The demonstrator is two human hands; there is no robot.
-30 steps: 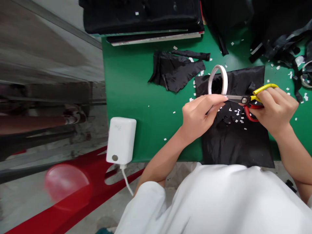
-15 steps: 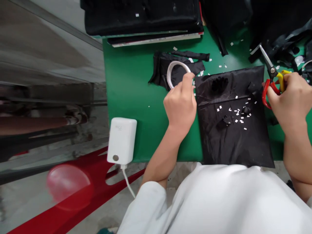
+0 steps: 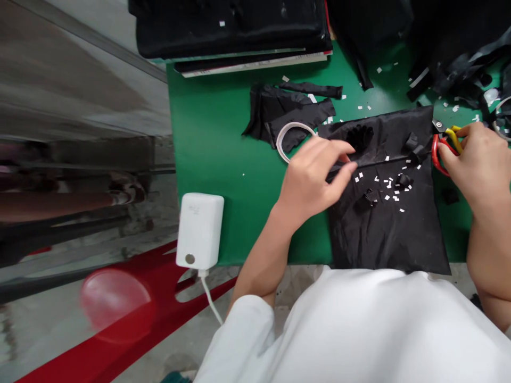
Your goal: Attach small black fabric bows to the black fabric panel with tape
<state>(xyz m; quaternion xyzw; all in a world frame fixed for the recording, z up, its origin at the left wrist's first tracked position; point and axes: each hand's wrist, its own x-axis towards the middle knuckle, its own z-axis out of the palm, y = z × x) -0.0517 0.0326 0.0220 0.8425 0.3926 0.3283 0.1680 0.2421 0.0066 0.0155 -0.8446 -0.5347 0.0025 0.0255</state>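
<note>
My left hand is over the left edge of a black fabric sheet, thumb and index finger apart. Beside its knuckles a white ring lies partly over black fabric scraps; the hand hides its lower right side. My right hand grips scissors with red and yellow handles at the sheet's right edge. The blades are mostly hidden. Small white bits, a bunch of short black pieces and curled black scraps rest on the sheet.
A white power bank with a cable sits near the front left corner of the green table. Stacked black fabric lies at the back, more black material at the back right. A red stool stands at left.
My left hand has let go of the white ring and moved right over the sheet, its fingers spreading. The scissors have tilted down, their blades now near the sheet's edge.
</note>
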